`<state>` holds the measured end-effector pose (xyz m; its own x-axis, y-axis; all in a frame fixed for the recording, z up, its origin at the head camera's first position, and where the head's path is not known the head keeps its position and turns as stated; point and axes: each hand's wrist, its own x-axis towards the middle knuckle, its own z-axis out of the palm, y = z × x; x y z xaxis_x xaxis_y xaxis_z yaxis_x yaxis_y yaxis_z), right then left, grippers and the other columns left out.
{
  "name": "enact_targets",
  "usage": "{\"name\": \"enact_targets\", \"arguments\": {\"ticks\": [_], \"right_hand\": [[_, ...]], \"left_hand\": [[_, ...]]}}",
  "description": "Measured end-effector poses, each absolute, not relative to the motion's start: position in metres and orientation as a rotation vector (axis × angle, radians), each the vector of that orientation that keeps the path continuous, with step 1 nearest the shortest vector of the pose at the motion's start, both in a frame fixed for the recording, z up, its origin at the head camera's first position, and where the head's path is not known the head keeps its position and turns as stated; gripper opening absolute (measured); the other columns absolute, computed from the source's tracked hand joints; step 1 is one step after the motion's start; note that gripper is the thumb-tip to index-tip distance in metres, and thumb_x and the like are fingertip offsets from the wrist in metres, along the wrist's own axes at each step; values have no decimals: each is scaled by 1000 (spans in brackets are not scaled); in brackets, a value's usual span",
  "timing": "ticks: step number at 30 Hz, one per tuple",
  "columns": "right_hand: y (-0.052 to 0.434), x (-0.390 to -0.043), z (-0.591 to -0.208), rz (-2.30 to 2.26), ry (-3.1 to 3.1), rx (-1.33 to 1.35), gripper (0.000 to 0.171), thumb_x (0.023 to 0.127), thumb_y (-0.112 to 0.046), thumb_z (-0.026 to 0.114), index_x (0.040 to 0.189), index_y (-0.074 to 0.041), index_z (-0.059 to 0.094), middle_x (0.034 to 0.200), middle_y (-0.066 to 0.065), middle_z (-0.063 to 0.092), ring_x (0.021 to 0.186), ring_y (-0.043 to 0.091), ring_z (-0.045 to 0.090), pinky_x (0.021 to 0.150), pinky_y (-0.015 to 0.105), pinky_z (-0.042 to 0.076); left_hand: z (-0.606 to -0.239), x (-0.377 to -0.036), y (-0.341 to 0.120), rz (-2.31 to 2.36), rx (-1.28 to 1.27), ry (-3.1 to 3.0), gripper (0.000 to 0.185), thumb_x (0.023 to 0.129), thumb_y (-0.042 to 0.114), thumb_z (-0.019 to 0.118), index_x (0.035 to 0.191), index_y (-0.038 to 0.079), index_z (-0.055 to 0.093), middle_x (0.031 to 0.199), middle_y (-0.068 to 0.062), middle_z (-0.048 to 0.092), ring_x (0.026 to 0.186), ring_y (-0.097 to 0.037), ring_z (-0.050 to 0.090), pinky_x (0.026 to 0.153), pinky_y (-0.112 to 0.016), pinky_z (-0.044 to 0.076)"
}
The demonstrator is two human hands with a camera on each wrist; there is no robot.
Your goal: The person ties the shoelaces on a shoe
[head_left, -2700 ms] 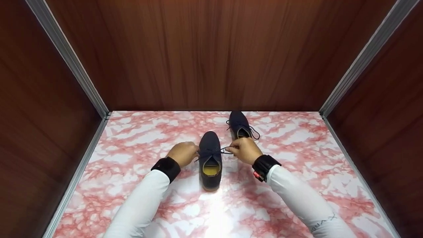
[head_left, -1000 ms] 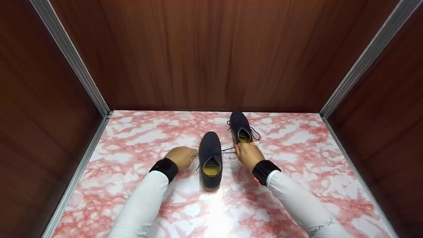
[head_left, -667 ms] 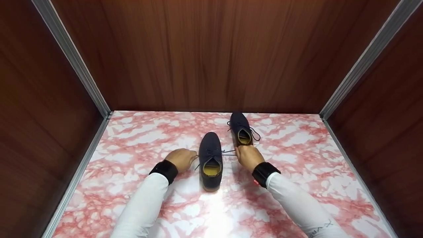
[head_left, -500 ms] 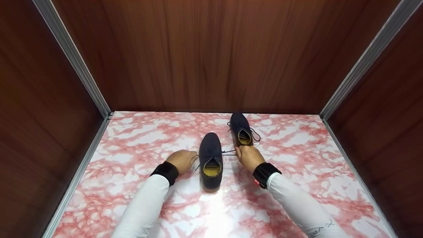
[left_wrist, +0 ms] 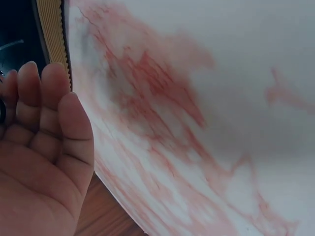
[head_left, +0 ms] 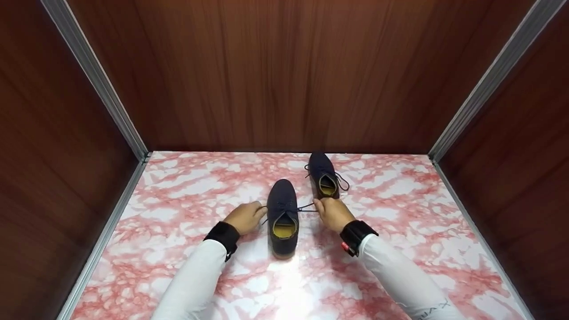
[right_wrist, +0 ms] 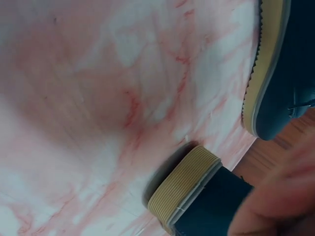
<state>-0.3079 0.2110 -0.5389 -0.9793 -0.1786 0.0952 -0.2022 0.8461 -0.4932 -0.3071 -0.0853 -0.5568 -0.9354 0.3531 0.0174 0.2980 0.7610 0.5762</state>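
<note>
A dark navy lace-up shoe (head_left: 282, 193) with a yellow insole stands between my hands, toe pointing away. On its left side, my left hand (head_left: 244, 218) pinches a shoelace end between thumb and finger; the left wrist view shows this hand's (left_wrist: 44, 162) other fingers bent beside the tan sole (left_wrist: 52, 34). My right hand (head_left: 334, 214) pinches the shoelace (head_left: 306, 210) on the other side, drawn out as two strands from the shoe's throat. In the right wrist view the right hand (right_wrist: 280, 196) is blurred, and its grip on the lace is out of sight.
A matching shoe (head_left: 321, 166) stands farther back on the right, its laces loose and its heel close to my right hand. The red-and-white marbled surface (head_left: 186, 266) is bounded by brown wood-look panels (head_left: 284, 75) at the back and both sides.
Compared with the earliest frame, my right hand has moved a little right and toward me, stretching the lace strands longer. The left hand and both shoes stay almost in place.
</note>
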Motion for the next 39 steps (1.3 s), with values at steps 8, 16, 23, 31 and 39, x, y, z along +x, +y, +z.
{"name": "enact_targets", "arguments": {"ticks": [8, 16, 23, 31, 39], "right_hand": [[215, -301, -538, 874, -3000, 284, 42, 110, -34, 51, 78, -12, 66, 65, 0, 64, 60, 16, 58, 65, 36, 51], [219, -285, -537, 1180, -2984, 231, 34, 109, -33, 55, 111, -4, 72, 79, 7, 73, 68, 23, 72, 63, 33, 56], [212, -265, -543, 1429, -2970, 237, 35, 108, -38, 57, 113, -5, 70, 91, 14, 76, 81, 37, 76, 64, 33, 59], [197, -251, -556, 1574, -2968, 428, 42, 110, -36, 52, 110, 2, 70, 99, 22, 77, 84, 40, 77, 69, 45, 63], [185, -242, -564, 1739, -2982, 418, 44, 108, -38, 55, 122, 1, 70, 101, 24, 76, 83, 38, 78, 74, 52, 64]], "left_hand": [[-561, -302, -88, 1070, 329, 2858, 29, 107, 28, 57, 121, 4, 64, 104, -12, 71, 99, -26, 68, 95, -46, 54], [-564, -286, -93, 1244, 157, 2795, 53, 106, 36, 59, 143, -2, 53, 127, -19, 68, 117, -35, 67, 106, -50, 52], [-563, -264, -89, 1282, 140, 2723, 54, 105, 43, 56, 139, 0, 57, 130, -19, 69, 123, -36, 66, 107, -51, 51], [-568, -248, -78, 1462, 135, 2474, 57, 105, 45, 59, 138, -1, 56, 130, -22, 69, 96, -27, 72, 71, -36, 60], [-574, -240, -72, 1574, 161, 2312, 61, 104, 45, 60, 143, -2, 51, 134, -25, 66, 95, -31, 74, 68, -38, 61]]}}
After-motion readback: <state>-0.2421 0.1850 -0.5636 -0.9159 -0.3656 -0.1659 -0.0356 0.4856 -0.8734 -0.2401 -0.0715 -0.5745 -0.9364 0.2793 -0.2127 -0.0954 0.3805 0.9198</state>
